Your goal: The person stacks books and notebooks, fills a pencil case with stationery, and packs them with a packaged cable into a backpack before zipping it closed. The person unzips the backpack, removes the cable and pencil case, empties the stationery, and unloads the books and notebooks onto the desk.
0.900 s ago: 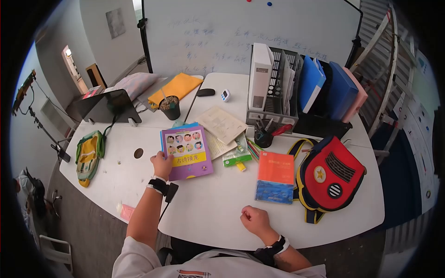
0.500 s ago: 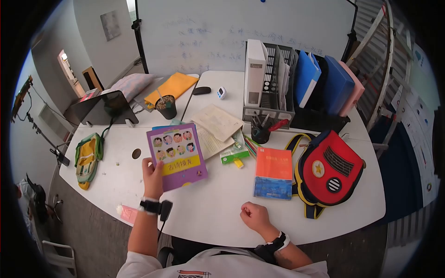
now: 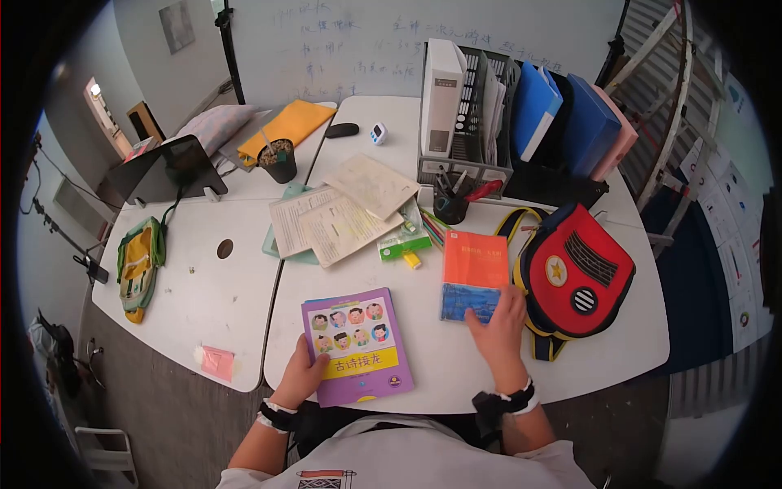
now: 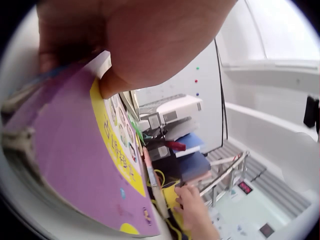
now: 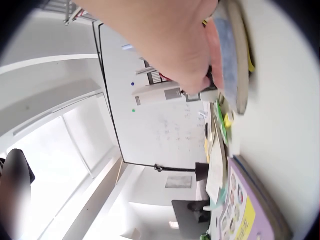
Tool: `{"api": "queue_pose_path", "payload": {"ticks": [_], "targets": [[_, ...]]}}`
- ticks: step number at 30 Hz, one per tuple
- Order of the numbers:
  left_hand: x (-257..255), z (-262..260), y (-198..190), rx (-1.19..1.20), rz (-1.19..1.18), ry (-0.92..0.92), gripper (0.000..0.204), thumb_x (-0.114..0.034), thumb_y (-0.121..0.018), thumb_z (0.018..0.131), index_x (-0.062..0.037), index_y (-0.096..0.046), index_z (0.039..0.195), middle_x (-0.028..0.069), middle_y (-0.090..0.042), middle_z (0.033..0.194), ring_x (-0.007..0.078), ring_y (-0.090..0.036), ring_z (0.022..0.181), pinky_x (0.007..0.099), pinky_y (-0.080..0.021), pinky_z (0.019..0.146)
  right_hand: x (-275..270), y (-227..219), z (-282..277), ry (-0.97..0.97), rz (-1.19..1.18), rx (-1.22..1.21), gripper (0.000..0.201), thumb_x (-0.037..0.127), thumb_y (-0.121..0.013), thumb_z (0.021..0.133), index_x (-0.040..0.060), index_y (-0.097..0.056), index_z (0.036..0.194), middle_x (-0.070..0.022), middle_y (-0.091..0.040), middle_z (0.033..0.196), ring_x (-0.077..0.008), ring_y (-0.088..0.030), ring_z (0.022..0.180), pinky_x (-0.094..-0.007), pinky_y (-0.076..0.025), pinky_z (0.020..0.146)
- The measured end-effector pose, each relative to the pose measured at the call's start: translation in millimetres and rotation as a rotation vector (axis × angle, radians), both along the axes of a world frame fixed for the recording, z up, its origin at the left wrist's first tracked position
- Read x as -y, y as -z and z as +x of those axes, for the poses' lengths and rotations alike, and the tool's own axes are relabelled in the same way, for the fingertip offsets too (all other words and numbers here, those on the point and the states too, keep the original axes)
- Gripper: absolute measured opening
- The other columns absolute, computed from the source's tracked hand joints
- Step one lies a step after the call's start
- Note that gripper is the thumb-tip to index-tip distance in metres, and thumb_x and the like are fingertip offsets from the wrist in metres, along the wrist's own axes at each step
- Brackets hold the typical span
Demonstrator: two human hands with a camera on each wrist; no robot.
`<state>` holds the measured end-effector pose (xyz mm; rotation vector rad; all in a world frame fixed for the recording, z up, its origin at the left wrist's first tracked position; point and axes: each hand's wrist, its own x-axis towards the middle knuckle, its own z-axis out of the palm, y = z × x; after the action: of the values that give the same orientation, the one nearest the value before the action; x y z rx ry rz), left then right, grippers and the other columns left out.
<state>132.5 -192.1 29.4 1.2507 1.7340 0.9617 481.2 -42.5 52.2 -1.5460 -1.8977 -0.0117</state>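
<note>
My left hand (image 3: 301,375) grips the left side of a purple picture-cover book (image 3: 399,367), its thumb lying over the cover. Under that book, a blue edge (image 3: 307,314) shows along the left side; the left wrist view shows a thick block of pages. The book is at the table's front edge, close to my body. My right hand (image 3: 498,330) is over the lower right part of an orange and blue book (image 3: 476,257), with the thumb on its blue area and the fingers at its right edge. That book lies flat beside a red backpack (image 3: 580,273).
Loose printed booklets (image 3: 342,220), a green-and-white packet (image 3: 405,246) and a pen holder (image 3: 450,200) sit behind the books. A file rack (image 3: 464,171) stands at the back. To the left are a potted plant (image 3: 277,163), a green pencil case (image 3: 140,265) and a pink packet (image 3: 217,363).
My left hand has brought the purple book off the booklets toward my body, uncovering them. My right hand has moved from the table's front up to the orange and blue book, its fist now opened.
</note>
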Motion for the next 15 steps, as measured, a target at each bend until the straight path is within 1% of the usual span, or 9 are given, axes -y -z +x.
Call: {"api": "queue_pose_path", "payload": {"ticks": [1,3,4,7,8,10,11,13,15], "targets": [[-3.3,1.1,-7.9,0.001,0.000,0.004,0.050,-0.010,-0.059,0.096,0.0060,-0.037,0.137,0.0236,-0.062,0.123,0.0293,-0.064,0.110,0.0391,-0.052,0.091,-3.7,-0.5,3.7,0.111,-0.073,0.124,0.082,0.025,-0.083,0.075,-0.0016,-0.038,0.138,-0.0236,-0.058,0.117,-0.0410,-0.053,0.116,-0.0467,-0.044,0.100],[-14.6,5.2,-29.8,-0.151,-0.287,0.069,0.053,-0.016,-0.062,0.094,0.0067,-0.037,0.135,0.0269,-0.066,0.111,0.0364,-0.068,0.102,0.0420,-0.054,0.085,-13.0,10.5,11.5,0.077,-0.196,0.103,0.092,0.027,-0.085,0.073,-0.0005,-0.032,0.142,-0.0256,-0.058,0.117,-0.0418,-0.054,0.114,-0.0470,-0.045,0.099],[-17.3,5.4,-29.9,-0.209,-0.236,0.077,0.051,-0.020,-0.064,0.093,0.0054,-0.040,0.131,0.0264,-0.069,0.096,0.0406,-0.070,0.091,0.0438,-0.055,0.077,-18.2,15.4,14.5,0.040,-0.321,0.081,0.102,0.029,-0.087,0.070,0.0005,-0.026,0.147,-0.0275,-0.058,0.117,-0.0425,-0.055,0.113,-0.0472,-0.046,0.098],[-24.6,5.7,-39.9,-0.287,-0.328,0.095,0.045,-0.021,-0.066,0.093,0.0023,-0.044,0.124,0.0196,-0.070,0.083,0.0326,-0.071,0.074,0.0401,-0.056,0.065,-33.9,22.9,24.6,0.035,-0.270,-0.147,0.100,0.026,-0.088,0.070,-0.0003,-0.029,0.146,-0.0221,-0.062,0.108,-0.0360,-0.063,0.097,-0.0433,-0.052,0.083],[-26.4,3.4,-40.6,-0.281,-0.337,0.095,0.045,-0.021,-0.066,0.093,0.0023,-0.044,0.124,0.0196,-0.070,0.083,0.0326,-0.071,0.074,0.0401,-0.056,0.065,-39.2,25.2,30.7,0.034,-0.279,-0.141,0.100,0.026,-0.088,0.070,-0.0003,-0.029,0.146,-0.0221,-0.062,0.108,-0.0360,-0.063,0.097,-0.0433,-0.052,0.083],[-28.2,-3.3,-39.0,-0.089,-0.336,0.085,0.041,-0.024,-0.068,0.093,-0.0009,-0.045,0.118,0.0126,-0.068,0.071,0.0209,-0.065,0.054,0.0337,-0.050,0.048,-49.9,28.0,39.6,-0.017,-0.722,-0.678,0.079,0.018,-0.081,0.079,-0.0005,-0.037,0.142,-0.0120,-0.065,0.097,-0.0245,-0.065,0.077,-0.0361,-0.052,0.063],[-27.7,-7.0,-34.6,-0.082,-0.342,0.079,0.041,-0.024,-0.068,0.093,-0.0009,-0.045,0.118,0.0126,-0.068,0.071,0.0209,-0.065,0.054,0.0337,-0.050,0.048,-46.4,13.8,36.6,-0.020,-0.730,-0.670,0.079,0.018,-0.081,0.079,-0.0005,-0.037,0.142,-0.0120,-0.065,0.097,-0.0245,-0.065,0.077,-0.0361,-0.052,0.063],[-29.4,-13.9,-25.3,0.130,-0.343,0.026,0.040,-0.026,-0.068,0.094,-0.0027,-0.045,0.117,0.0083,-0.065,0.067,0.0131,-0.057,0.046,0.0280,-0.042,0.040,-36.1,-23.5,36.4,-0.210,-0.999,-1.195,0.055,0.012,-0.070,0.088,-0.0006,-0.046,0.136,-0.0037,-0.066,0.094,-0.0125,-0.064,0.075,-0.0264,-0.050,0.064],[-29.0,-15.0,-25.7,0.176,-0.344,0.014,0.037,-0.026,-0.065,0.097,-0.0029,-0.045,0.117,0.0079,-0.065,0.068,0.0134,-0.056,0.044,0.0278,-0.041,0.038,-22.2,-36.1,29.6,-0.276,-0.997,-1.214,0.046,0.012,-0.066,0.091,0.0020,-0.051,0.133,-0.0048,-0.068,0.100,-0.0095,-0.064,0.073,-0.0228,-0.049,0.058]]}}
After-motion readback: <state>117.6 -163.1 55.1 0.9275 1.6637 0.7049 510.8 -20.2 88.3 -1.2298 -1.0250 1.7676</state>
